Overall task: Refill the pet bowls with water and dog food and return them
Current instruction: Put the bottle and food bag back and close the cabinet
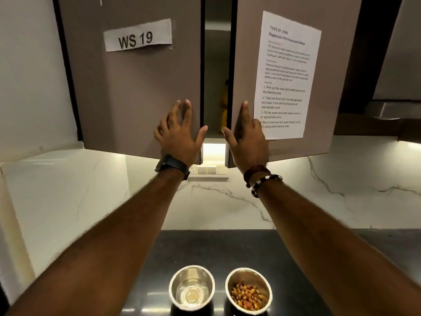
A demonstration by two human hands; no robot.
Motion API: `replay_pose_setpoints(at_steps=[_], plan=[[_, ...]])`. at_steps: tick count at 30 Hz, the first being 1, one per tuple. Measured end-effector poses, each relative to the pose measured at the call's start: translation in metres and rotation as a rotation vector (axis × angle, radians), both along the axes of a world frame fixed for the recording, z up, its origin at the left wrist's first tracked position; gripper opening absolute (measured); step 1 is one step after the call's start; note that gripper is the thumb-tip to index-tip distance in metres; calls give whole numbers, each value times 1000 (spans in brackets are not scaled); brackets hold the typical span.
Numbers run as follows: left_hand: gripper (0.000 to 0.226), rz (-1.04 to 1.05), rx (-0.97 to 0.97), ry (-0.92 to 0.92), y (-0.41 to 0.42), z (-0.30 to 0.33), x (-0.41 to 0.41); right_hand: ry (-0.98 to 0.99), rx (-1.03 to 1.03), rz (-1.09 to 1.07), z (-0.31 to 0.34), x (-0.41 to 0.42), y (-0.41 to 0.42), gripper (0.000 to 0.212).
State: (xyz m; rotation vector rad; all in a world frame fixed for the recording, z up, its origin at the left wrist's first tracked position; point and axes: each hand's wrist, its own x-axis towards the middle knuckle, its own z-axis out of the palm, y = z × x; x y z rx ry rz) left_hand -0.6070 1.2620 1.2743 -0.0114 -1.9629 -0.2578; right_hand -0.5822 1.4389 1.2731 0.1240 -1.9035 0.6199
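Observation:
Two steel pet bowls stand side by side on the dark counter [227, 249] at the bottom. The left bowl [191, 286] holds clear water. The right bowl [248, 290] holds brown and orange dog food. Above them, my left hand [180, 131] lies flat with straight fingers on the left cupboard door [136, 87] near its inner edge. My right hand [247, 135] lies flat on the right cupboard door [337, 71] the same way. The doors stand slightly apart, and a yellow package [224, 108] shows in the gap.
A "WS 19" label [137, 36] is taped to the left door and a printed task sheet [287, 76] to the right one. A white marble backsplash [319, 190] with a switch plate [208, 171] runs behind the counter. A steel hood [391, 110] sits at right.

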Motion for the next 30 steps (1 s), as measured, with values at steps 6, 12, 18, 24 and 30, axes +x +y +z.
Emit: replay_pose_setpoints(at_steps=[6, 12, 18, 24, 30], plan=[[78, -15, 8, 13, 8, -1, -27, -22, 109, -35, -1, -26, -7, 85], [78, 16, 11, 7, 17, -3, -48, -21, 150, -66, 1, -44, -12, 82], [78, 40, 14, 40, 25, -3, -70, -39, 154, -73, 3, -61, -17, 84], [76, 52, 29, 37, 32, -6, -87, -47, 160, -38, 2, -76, -17, 77], [76, 54, 33, 38, 33, -10, -103, -54, 200, -39, 3, -92, -16, 72]])
